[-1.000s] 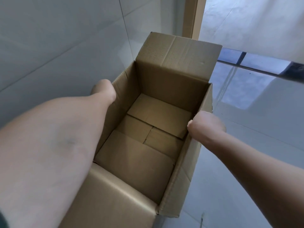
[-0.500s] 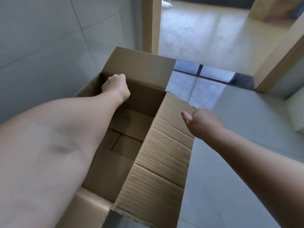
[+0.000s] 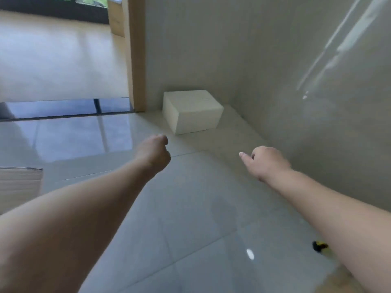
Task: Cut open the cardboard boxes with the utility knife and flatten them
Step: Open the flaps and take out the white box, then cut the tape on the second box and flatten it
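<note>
Hands first: your left hand (image 3: 155, 154) is curled into a loose fist with nothing in it, and your right hand (image 3: 265, 161) is half curled with the thumb sticking out toward the left, also holding nothing. Both hover above the glossy tiled floor (image 3: 190, 208), well short of the pale closed box (image 3: 191, 111) that sits in the corner where the wall (image 3: 254, 60) meets the wooden door frame (image 3: 136, 53). That box looks like your next one to open. It rests flat, its long axis running left to right along the wall, with one corner turned toward you and the top face up. Reach for it with both hands on opposite sides and draw it out from the corner so you have room to work around it. You will want the knife before cutting: a small black and yellow object (image 3: 319, 246) lies on the floor just beside your right forearm and may be it, though it is too blurred to tell. A brown cardboard edge (image 3: 20, 187) shows at the far left.
</note>
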`<action>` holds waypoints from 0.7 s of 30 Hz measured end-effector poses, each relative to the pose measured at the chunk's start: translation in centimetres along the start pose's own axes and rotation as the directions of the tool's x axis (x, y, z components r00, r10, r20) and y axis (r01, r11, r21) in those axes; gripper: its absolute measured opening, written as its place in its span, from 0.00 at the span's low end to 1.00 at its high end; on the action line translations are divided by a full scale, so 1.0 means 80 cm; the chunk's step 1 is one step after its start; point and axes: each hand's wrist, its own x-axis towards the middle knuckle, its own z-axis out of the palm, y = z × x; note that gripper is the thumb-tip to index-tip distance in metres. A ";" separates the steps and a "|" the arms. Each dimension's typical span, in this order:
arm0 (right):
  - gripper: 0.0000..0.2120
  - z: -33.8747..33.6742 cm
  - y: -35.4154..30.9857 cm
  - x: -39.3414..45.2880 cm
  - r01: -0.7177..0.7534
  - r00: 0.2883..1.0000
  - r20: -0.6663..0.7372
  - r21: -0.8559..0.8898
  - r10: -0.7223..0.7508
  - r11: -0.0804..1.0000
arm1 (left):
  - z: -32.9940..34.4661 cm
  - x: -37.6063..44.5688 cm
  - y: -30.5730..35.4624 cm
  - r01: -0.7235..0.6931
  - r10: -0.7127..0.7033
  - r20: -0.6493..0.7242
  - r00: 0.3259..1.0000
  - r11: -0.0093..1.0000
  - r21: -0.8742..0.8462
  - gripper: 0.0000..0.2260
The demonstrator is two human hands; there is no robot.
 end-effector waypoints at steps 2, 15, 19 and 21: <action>0.25 -0.012 0.093 -0.009 -0.144 0.990 -0.015 -0.044 0.144 0.989 | 0.047 -0.018 0.082 -0.102 0.105 0.077 0.992 0.994 -0.040 0.19; 0.27 0.019 0.521 -0.152 -0.628 0.778 -0.084 -0.077 0.622 0.775 | 0.232 -0.215 0.444 -0.590 0.618 0.333 0.712 0.784 -0.194 0.19; 0.28 0.052 0.595 -0.193 -0.712 0.701 -0.041 -0.109 0.712 0.694 | 0.267 -0.271 0.485 -0.689 0.714 0.399 0.575 0.686 -0.236 0.16; 0.29 0.067 0.617 -0.204 -0.744 0.664 -0.020 -0.114 0.748 0.658 | 0.279 -0.288 0.491 -0.721 0.731 0.445 0.518 0.653 -0.232 0.15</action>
